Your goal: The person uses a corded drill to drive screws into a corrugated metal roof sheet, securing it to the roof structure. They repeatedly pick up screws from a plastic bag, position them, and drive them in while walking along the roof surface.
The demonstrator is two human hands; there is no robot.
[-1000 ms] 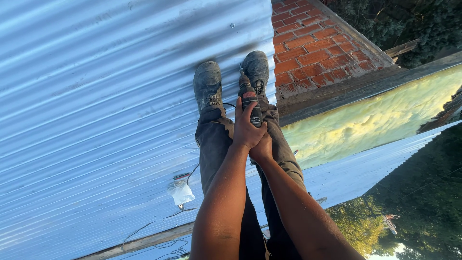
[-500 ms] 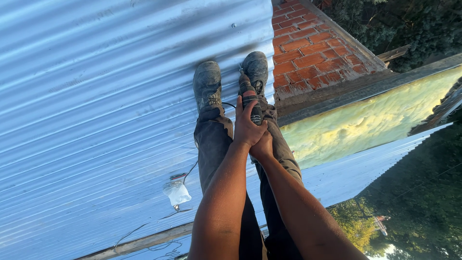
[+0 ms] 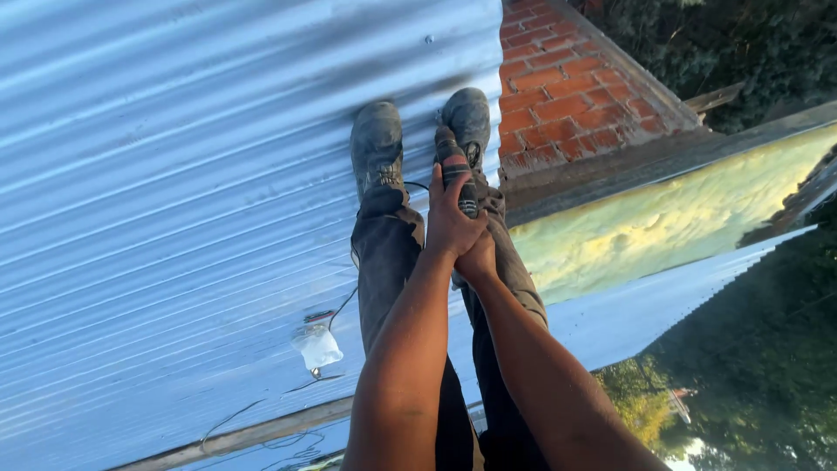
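I am sitting on a corrugated metal roof [image 3: 174,174] with my legs stretched out and my dusty boots [image 3: 377,144] ahead of me. Both hands hold a red and black power tool [image 3: 453,170] above my shins, its tip pointing toward the boots. My left hand [image 3: 452,225] wraps the tool's body from the top. My right hand [image 3: 479,260] is closed just behind and beneath it, partly hidden. A thin dark cord [image 3: 347,301] runs from the tool back along my left leg.
A small clear plastic bag [image 3: 318,347] lies on the roof beside my left leg. A red brick wall [image 3: 575,96] meets the roof's edge past my boots, with a yellowish wall [image 3: 680,218] beside it. Trees [image 3: 741,384] lie below the edge on the right.
Both hands stay closed on the tool in nearly the same place. Only the view has shifted slightly.
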